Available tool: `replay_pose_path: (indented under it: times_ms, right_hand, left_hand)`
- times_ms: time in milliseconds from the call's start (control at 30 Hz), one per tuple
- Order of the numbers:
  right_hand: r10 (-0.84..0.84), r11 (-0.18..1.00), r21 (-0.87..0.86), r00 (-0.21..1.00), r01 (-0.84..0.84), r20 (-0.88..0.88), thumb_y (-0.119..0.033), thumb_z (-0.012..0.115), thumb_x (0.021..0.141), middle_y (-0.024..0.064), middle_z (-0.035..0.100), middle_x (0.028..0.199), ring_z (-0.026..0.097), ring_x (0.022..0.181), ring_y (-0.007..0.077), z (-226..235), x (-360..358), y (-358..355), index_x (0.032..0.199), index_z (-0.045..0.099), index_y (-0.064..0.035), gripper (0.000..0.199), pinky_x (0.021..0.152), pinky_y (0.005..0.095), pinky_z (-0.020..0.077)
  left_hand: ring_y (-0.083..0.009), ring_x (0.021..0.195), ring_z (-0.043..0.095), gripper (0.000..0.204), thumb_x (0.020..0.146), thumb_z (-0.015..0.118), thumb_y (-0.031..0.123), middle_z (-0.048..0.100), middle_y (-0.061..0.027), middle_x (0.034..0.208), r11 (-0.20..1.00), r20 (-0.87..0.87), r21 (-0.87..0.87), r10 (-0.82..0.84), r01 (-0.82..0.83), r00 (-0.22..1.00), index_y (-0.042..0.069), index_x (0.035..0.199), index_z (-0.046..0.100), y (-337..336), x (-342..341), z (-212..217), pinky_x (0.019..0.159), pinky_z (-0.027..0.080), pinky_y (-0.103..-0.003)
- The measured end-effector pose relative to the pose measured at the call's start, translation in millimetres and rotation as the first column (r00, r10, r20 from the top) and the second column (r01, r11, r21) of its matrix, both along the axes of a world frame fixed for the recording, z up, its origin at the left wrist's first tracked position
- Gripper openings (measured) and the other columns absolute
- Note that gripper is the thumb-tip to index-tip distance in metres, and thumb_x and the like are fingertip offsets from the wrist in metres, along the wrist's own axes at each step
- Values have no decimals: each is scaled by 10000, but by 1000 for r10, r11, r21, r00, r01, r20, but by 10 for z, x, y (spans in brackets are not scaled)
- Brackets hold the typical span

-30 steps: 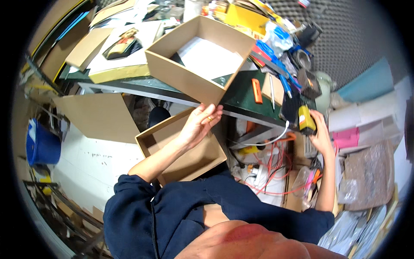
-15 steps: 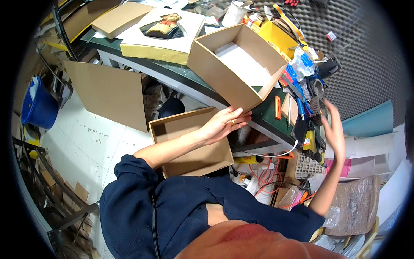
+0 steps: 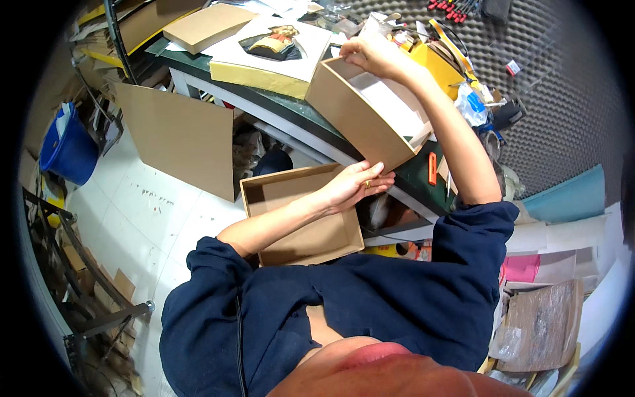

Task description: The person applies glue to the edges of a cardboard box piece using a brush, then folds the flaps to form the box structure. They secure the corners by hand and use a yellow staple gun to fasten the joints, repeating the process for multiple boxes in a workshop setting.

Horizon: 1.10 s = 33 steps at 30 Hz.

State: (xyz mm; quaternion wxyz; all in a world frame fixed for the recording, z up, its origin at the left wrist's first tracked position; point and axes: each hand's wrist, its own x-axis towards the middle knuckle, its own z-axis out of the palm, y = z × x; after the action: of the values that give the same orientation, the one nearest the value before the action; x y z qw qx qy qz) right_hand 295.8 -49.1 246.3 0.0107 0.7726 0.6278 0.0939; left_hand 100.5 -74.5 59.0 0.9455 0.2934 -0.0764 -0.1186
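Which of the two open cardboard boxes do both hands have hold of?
The upper box on the green table edge: right hand grips its far corner, left hand its near corner. The lower box sits untouched below.

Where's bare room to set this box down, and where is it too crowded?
Free: the white floor between the blue bin, the leaning cardboard sheet and the lower open box. That box's inside is also bare. Crowded: the green bench beyond the held box, packed with tools, and the right side, piled with packaging.
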Motion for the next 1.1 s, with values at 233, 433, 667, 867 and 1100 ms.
replay_pose_path:
  times_ms: [233,433,667,867,1100]
  right_hand:
    - [76,861,488,985,-142,152,-97,608,861,95,687,954,658,864,185,713,-373,-761,1027,649,-59,175,749,294,502]
    - [-87,538,843,994,-6,62,-138,617,875,77,674,961,633,873,169,658,-762,-1686,1020,629,-8,195,751,273,491]
    - [-322,454,836,932,308,-168,106,604,764,173,511,1037,575,1001,304,-824,-1442,-1989,1098,485,53,358,820,341,547]
    - [-364,420,702,816,574,-449,135,589,680,235,472,1036,501,974,461,-1387,-1646,-1913,1122,425,43,480,825,470,440]
    - [-235,491,643,800,588,-553,59,509,820,250,516,1144,514,1078,448,-1491,-1668,-1980,1211,433,36,399,913,447,439]
  left_hand:
    - [-166,1005,600,419,937,606,261,586,-92,1157,944,126,231,210,-235,970,-14,1239,516,58,-184,357,934,478,-324]
    - [-66,870,551,218,888,678,164,619,4,907,518,563,415,500,-748,659,59,1070,619,892,-168,683,773,453,-226]
    - [-80,891,514,214,887,656,109,524,14,984,221,794,542,182,-811,580,47,1086,606,1542,-153,976,742,477,-209]
    - [-108,1009,518,170,889,641,116,506,-18,1054,95,692,720,-17,-688,722,54,1042,605,1688,-151,1102,800,479,-227]
    - [-164,1098,538,222,900,622,128,533,-50,1166,-161,789,569,-171,-807,590,87,1118,619,1782,-1,1040,913,475,-311]
